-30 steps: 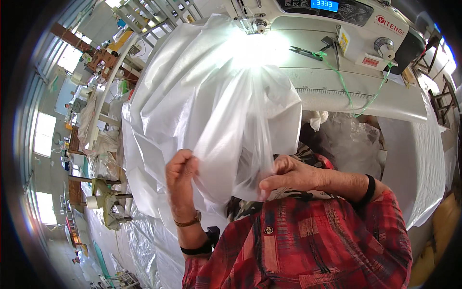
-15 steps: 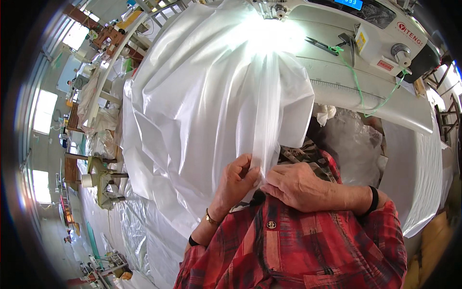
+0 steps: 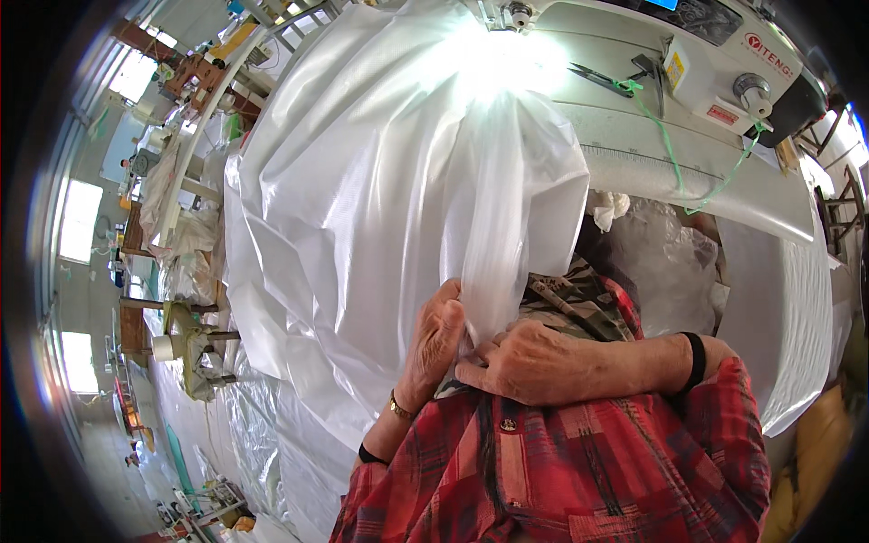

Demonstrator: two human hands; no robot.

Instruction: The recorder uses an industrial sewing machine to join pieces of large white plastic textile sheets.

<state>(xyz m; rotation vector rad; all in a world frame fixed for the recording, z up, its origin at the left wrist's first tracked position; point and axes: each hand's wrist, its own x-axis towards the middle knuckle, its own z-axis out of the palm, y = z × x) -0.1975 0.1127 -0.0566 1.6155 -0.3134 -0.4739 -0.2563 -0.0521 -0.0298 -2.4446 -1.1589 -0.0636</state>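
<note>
A large, glossy white sheet [image 3: 344,244] spreads in deep folds from the sewing machine's needle area [image 3: 509,18] towards my lap. A loosely folded strip [image 3: 493,226] of it runs down from the bright lamp glare, which hides the stitching spot. At the strip's near end, my left hand [image 3: 434,339] grips the left edge, thumb up and fingers curled. My right hand [image 3: 529,362] is closed on the sheet's lower end just to the right, its index finger bent towards the left hand. The fingertips of both are partly hidden by the material.
Black thread snips [image 3: 602,80] lie on the machine bed, with green thread [image 3: 670,154] trailing beside them. Crumpled clear plastic [image 3: 665,258] sits to the right below the table edge. A stool with a cloth [image 3: 190,348] and cluttered benches stand at left.
My hands have drawn slightly apart, the left one turning thumb-up and the right one moving lower. The strip has gone from flat and narrow to wider and looser.
</note>
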